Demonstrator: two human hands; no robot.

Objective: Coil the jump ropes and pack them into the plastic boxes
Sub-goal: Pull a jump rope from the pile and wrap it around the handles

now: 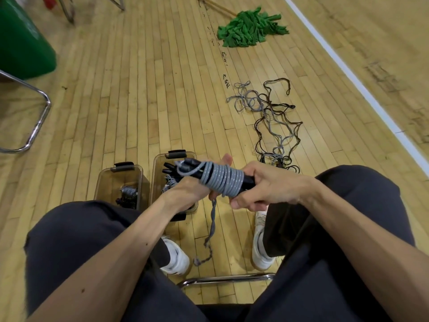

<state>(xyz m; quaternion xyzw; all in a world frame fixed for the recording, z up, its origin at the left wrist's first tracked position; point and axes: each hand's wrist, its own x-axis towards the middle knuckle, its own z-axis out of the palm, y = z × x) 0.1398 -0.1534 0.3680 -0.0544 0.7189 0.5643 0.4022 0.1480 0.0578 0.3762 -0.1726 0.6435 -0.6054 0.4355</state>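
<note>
Wooden floor (162, 89) spreads below the hands. Plastic boxes (155, 175) sit just beyond the left hand (183, 188), loose ropes (274, 126) beyond the right hand (271, 184). Both hands grip a coiled grey jump rope (222, 180) between them.

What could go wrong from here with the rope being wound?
The coil held by the left hand and right hand is not tied off; easing the grip could let the wraps spring loose. Its loose tail trails down beside the left shoe and could snag underfoot.
</note>
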